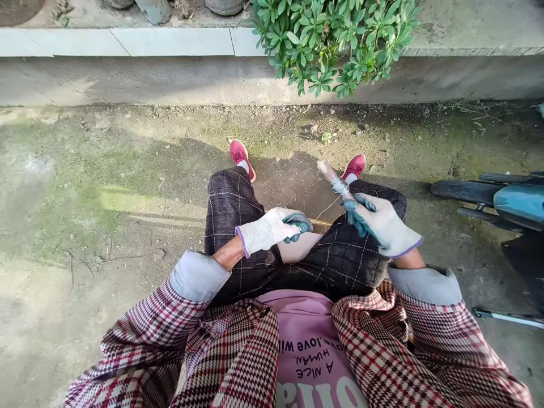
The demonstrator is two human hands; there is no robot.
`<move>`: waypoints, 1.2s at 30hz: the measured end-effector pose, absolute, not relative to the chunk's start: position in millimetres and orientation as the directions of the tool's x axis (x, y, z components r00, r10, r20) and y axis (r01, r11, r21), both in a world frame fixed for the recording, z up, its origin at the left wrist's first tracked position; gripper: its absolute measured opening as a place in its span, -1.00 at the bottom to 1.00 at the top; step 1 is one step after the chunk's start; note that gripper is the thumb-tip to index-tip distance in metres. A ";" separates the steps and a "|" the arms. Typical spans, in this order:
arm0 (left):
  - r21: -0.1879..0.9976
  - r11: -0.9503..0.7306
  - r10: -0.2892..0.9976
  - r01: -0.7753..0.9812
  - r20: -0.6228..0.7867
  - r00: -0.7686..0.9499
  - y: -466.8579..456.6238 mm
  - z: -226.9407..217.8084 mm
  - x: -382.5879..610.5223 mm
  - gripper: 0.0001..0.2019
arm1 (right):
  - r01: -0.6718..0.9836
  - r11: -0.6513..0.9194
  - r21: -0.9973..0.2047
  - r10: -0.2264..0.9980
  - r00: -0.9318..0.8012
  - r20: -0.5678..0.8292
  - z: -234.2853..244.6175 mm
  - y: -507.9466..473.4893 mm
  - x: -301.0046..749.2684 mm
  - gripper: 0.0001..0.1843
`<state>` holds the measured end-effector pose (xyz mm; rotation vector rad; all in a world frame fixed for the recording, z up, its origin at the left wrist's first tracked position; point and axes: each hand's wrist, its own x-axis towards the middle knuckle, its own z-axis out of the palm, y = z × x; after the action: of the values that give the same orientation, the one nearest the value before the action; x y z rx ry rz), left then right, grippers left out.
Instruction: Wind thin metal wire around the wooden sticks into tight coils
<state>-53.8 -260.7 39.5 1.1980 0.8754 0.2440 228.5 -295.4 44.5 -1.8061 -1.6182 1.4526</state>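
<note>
I sit with my legs in dark checked trousers over bare ground. My right hand, in a white glove with blue-green fingertips, is closed round a short wooden stick wound with pale thread near its middle. A thin thread runs from the stick toward my left hand, gloved the same way, whose fingers are curled together over my left thigh, pinching the thread's end. A thin yellowish rod lies between the two hands.
A low concrete wall with a leafy green plant stands ahead. A scooter with a teal body is parked at the right. Mossy dirt ground spreads to the left. My red shoes rest on the ground.
</note>
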 end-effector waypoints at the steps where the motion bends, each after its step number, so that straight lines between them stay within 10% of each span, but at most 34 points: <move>1: 0.882 0.392 0.582 0.263 -0.459 0.671 -261.7 37.0 -53.1 -0.85 | 0.441 -0.379 -0.814 0.871 -0.127 -0.474 46.4 -298.0 225.6 -0.53; 5: 0.888 0.359 0.585 0.286 -0.453 0.672 -260.6 25.2 -52.5 -0.90 | 0.158 -0.428 -0.890 0.777 -0.439 -0.452 51.2 -306.9 210.1 -0.50; 11: 0.894 0.170 0.669 0.415 -0.414 0.617 -247.5 23.3 -64.4 -0.92 | 0.434 -0.158 -0.887 0.456 -0.765 -0.455 36.9 -307.8 196.2 -0.49; 18: 0.857 0.042 0.720 0.514 -0.383 0.579 -250.2 26.0 -65.5 -0.90 | 0.936 0.123 -0.331 0.689 -0.320 -0.650 31.1 -304.2 187.3 -0.70; 23: 0.861 0.223 0.706 0.456 -0.466 0.534 -254.7 29.1 -58.2 -0.89 | 0.973 0.035 -0.229 0.805 -0.163 -0.570 30.8 -292.9 201.9 -0.67; 29: 0.879 0.375 0.661 0.293 -0.475 0.580 -256.6 41.7 -52.7 -0.83 | 0.600 -0.373 -0.708 0.887 0.006 -0.462 45.7 -294.4 215.6 -0.66; 33: 0.899 0.358 0.636 0.253 -0.433 0.639 -258.2 33.4 -52.5 -0.85 | 0.031 -0.447 -0.894 0.873 -0.201 -0.444 54.3 -305.7 213.6 -0.63; 36: 0.915 0.280 0.636 0.290 -0.403 0.659 -257.1 18.6 -55.7 -0.90 | -0.002 -0.467 -0.884 0.759 -0.514 -0.400 56.1 -309.4 208.3 -0.59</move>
<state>-55.7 -257.1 18.6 1.3096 0.8792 0.2770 208.3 -309.4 56.1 -1.1449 -1.2179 2.0246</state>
